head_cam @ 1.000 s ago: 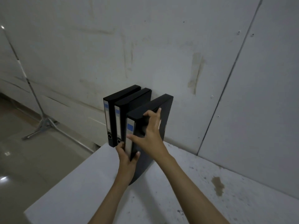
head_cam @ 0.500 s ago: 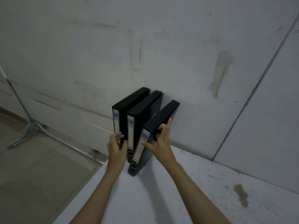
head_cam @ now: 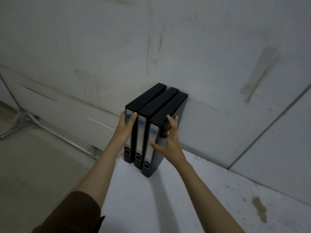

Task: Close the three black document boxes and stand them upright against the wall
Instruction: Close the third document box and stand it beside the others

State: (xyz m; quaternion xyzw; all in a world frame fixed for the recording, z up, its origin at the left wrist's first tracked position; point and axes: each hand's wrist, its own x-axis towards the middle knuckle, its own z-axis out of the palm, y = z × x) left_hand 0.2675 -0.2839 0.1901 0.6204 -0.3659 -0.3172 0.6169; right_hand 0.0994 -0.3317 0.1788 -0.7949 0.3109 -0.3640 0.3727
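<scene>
Three closed black plastic document boxes (head_cam: 148, 130) stand upright mid-frame against the grey wall (head_cam: 168, 47), left hand (head_cam: 126, 126) fingers clasping one side, right hand (head_cam: 168, 140) fingers spread flat on the other; only letting go seems left.

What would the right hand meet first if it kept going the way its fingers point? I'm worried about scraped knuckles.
Probably the wall. The right hand lies along the rightmost box, fingers pointing wallward; nothing else shows between, though depth is unclear.
</scene>
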